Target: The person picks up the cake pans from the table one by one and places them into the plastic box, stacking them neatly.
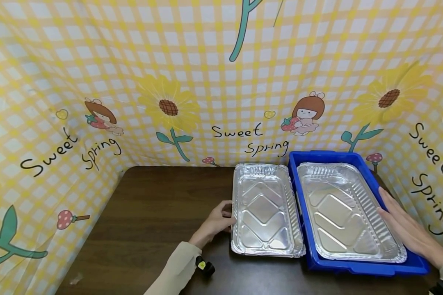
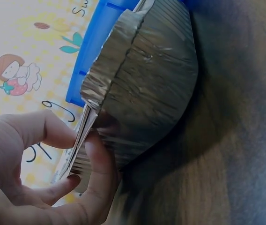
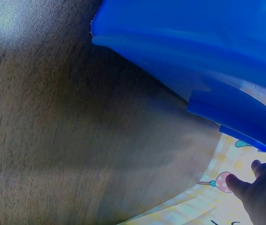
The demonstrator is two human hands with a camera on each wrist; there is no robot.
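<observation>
On the table, a rectangular aluminium foil tray stands just left of a blue plastic bin. My left hand pinches its left rim, thumb above and fingers beneath in the left wrist view, where the rim of the foil tray shows layered edges. Another foil tray lies inside the bin, bare inside. With fingers extended, my right hand rests along the bin's right side, near that tray's edge. The right wrist view shows the outside of the bin and part of my right hand.
Dark wooden table extends to the left of the trays. A yellow checked cloth with printed flowers and lettering hangs behind and on both sides. The bin's far end stands close to it.
</observation>
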